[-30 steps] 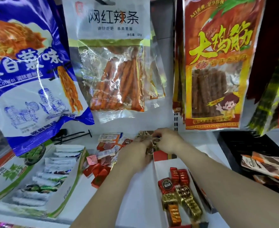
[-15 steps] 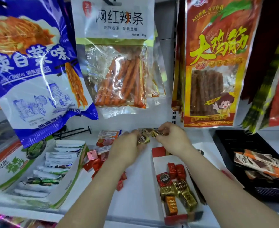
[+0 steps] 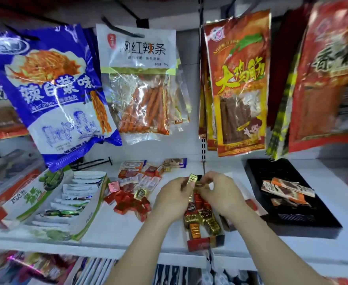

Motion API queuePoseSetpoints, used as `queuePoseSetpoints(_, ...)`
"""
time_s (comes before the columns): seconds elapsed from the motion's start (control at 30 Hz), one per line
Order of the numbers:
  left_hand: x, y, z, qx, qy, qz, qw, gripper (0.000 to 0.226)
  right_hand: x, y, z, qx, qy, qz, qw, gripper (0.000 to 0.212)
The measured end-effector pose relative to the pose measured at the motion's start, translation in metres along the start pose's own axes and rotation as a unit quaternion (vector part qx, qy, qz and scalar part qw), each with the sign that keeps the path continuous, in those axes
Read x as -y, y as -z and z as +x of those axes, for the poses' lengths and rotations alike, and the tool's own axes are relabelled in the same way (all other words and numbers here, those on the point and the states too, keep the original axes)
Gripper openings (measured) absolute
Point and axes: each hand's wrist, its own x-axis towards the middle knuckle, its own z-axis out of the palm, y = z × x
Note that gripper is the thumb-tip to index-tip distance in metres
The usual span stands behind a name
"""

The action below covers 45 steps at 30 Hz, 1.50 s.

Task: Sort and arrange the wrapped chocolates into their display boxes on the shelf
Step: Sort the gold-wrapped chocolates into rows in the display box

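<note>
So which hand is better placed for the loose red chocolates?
Left, probably. The left hand is beside the loose red chocolates; the right hand is farther, over the display box. The left holds a gold chocolate, the right a dark chocolate.

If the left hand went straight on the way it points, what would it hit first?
Most likely the right hand, whose fingers face the left hand across the gold-wrapped chocolates held between them, though depth is unclear.

You can read 网红辣条 and 38g on the white hanging pouch (image 3: 136,58). Left of that pouch, the blue bag (image 3: 51,89) says 辣白菜味. Right of it, the red-and-yellow bag (image 3: 238,79) says 大鸡筋. Farther right, a blurred red bag (image 3: 329,68) seems to begin with 香.
</note>
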Motion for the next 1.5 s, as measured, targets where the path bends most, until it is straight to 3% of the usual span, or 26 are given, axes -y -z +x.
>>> queuePoseSetpoints(0.2, -0.002, -0.009, 0.005, -0.010, -0.014, 0.137, 0.990, 0.042, -0.002, 0.005, 0.001, 0.021, 0.035, -0.035, 0.999, 0.024)
queuePoseSetpoints(0.4, 0.011, -0.007, 0.010, -0.034, -0.040, 0.197, 0.979, 0.029, -0.002, 0.006, 0.004, 0.066, 0.084, -0.055, 0.993, 0.032)
queuePoseSetpoints(0.53, 0.010, -0.006, 0.007, -0.046, -0.062, 0.241, 0.968, 0.031, -0.001, 0.002, 0.003, 0.078, 0.091, -0.106, 0.987, 0.025)
queuePoseSetpoints(0.73, 0.010, -0.010, 0.001, 0.042, -0.048, 0.218, 0.974, 0.052, 0.003, -0.003, 0.000, 0.009, 0.050, -0.160, 0.986, 0.015)
queuePoseSetpoints(0.87, 0.013, -0.010, 0.001, -0.034, -0.071, 0.298, 0.951, 0.037, 0.008, -0.001, -0.002, 0.012, 0.037, -0.134, 0.990, 0.025)
queuePoseSetpoints(0.97, 0.015, -0.007, 0.003, -0.074, -0.074, 0.273, 0.956, 0.037, 0.012, 0.007, -0.004, 0.043, 0.018, -0.119, 0.992, 0.037)
queuePoseSetpoints(1.07, 0.015, 0.010, 0.001, -0.034, -0.045, 0.192, 0.980, 0.043, 0.016, 0.018, -0.008, 0.113, 0.002, -0.146, 0.983, 0.038)
queuePoseSetpoints(1.17, 0.028, 0.042, 0.001, -0.015, -0.011, 0.205, 0.979, 0.038, 0.019, 0.020, -0.014, 0.137, 0.009, -0.167, 0.976, 0.034)
queuePoseSetpoints(1.37, 0.062, 0.079, -0.018, 0.180, 0.062, 0.338, 0.922, 0.077, 0.016, 0.008, -0.011, 0.074, -0.005, -0.167, 0.983, 0.027)
queuePoseSetpoints(1.5, 0.079, 0.073, -0.021, 0.130, 0.033, 0.328, 0.935, 0.072, 0.016, -0.004, -0.009, 0.051, -0.012, -0.123, 0.991, 0.019)
